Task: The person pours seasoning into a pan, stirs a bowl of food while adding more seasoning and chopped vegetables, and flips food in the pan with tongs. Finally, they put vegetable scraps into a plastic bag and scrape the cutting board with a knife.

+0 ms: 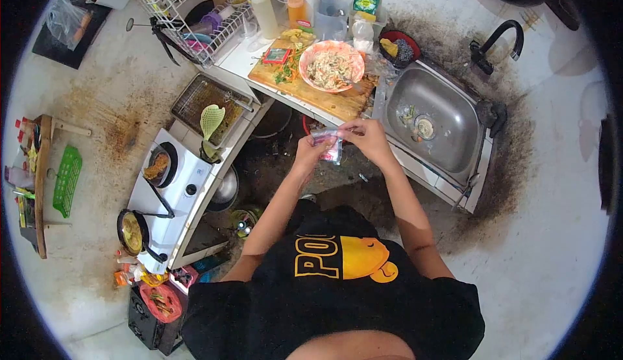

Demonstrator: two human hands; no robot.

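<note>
A small clear plastic packet with pink and red on it (333, 152) is held up in front of my chest. My left hand (310, 152) grips its left side with closed fingers. The fingertips of my right hand (367, 139) pinch the packet's upper edge. Just beyond both hands, a wooden cutting board (354, 105) lies on the counter. On it stands a pink-rimmed bowl (304, 61) filled with a pale chopped mixture. A red flat packet (276, 56) and chopped greens (285, 71) lie left of the bowl.
To the right is a steel sink (448, 149) with a black faucet (483, 55). A knife (379, 100) lies between board and sink. At left, a stove (188, 159) carries two pans (133, 232) with food. Bottles (264, 15) and a dish rack (214, 48) line the back.
</note>
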